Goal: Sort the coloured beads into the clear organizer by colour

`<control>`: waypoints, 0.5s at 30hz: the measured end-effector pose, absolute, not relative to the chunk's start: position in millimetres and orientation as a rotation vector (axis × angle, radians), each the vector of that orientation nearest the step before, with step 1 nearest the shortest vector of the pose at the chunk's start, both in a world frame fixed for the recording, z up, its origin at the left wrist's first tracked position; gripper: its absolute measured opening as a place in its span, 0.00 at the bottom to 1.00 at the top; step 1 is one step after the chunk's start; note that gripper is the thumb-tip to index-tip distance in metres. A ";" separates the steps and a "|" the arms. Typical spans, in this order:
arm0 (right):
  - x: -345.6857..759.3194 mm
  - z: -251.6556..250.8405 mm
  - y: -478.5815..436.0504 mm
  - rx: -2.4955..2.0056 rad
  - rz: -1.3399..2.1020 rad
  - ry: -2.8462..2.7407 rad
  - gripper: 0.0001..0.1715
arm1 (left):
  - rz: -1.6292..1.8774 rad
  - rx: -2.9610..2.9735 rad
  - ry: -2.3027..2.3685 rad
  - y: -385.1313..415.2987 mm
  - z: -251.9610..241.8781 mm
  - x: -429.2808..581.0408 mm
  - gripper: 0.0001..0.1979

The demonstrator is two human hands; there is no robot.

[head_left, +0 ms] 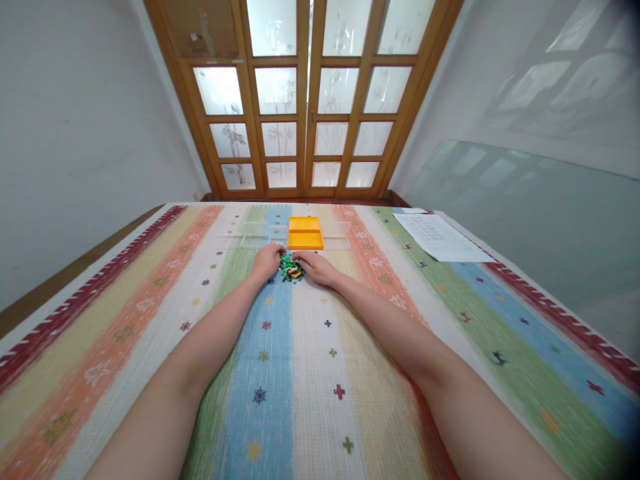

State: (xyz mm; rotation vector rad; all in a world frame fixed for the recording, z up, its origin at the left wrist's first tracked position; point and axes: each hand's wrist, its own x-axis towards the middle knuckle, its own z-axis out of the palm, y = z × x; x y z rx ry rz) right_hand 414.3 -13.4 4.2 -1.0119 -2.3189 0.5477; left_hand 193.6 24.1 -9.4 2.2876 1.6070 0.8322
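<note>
A small heap of tiny coloured pieces (pixel 291 269) lies on the striped cloth (pixel 310 373), far out in front of me. My left hand (pixel 268 259) rests at the heap's left side with its fingers curled down onto the pieces. My right hand (pixel 314 266) lies at the heap's right side, fingers bent inward and touching it. Whether either hand has pinched a piece is too small to tell. Just behind the heap sits a yellow tray (pixel 305 233) with two compartments.
Clear plastic trays (pixel 250 235) flank the yellow one, another clear tray (pixel 336 235) on its right. A printed sheet of paper (pixel 440 237) lies at the far right of the cloth. Wooden glazed doors (pixel 305 100) stand behind, walls at both sides.
</note>
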 end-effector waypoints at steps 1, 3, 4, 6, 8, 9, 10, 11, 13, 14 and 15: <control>414.4 4.8 -13.9 -1.000 0.558 -2.323 0.20 | 0.819 2.292 1.603 24.3 -9.5 193.5 0.19; 414.8 5.2 -14.7 -0.938 0.622 -2.347 0.21 | 0.783 2.310 1.586 24.8 -9.5 193.4 0.21; 414.9 5.0 -14.8 -0.906 0.660 -2.350 0.21 | 0.768 2.320 1.576 24.9 -9.5 193.5 0.21; 414.9 3.8 -13.7 -0.892 0.704 -2.311 0.21 | 0.756 2.339 1.545 25.1 -9.6 193.8 0.22; 415.1 1.4 -10.8 -0.953 0.688 -2.235 0.21 | 0.765 2.344 1.513 25.4 -9.9 194.0 0.23; 415.7 0.1 -8.8 -1.002 0.661 -2.195 0.21 | 0.767 2.339 1.501 25.6 -10.2 194.0 0.23; 416.8 -1.3 -6.7 -1.059 0.627 -2.157 0.20 | 0.764 2.333 1.490 25.9 -10.6 194.1 0.23; 418.2 -2.4 -4.7 -1.120 0.591 -2.124 0.20 | 0.759 2.326 1.479 26.2 -11.0 194.1 0.23; 421.4 -4.0 -1.6 -1.224 0.526 -2.073 0.18 | 0.750 2.324 1.448 26.7 -12.2 194.2 0.23; 422.8 -4.3 -0.8 -1.252 0.505 -2.061 0.17 | 0.749 2.332 1.427 26.9 -12.9 194.3 0.24; 423.6 -4.3 -0.6 -1.254 0.504 -2.066 0.17 | 0.749 2.342 1.406 27.1 -13.6 194.3 0.24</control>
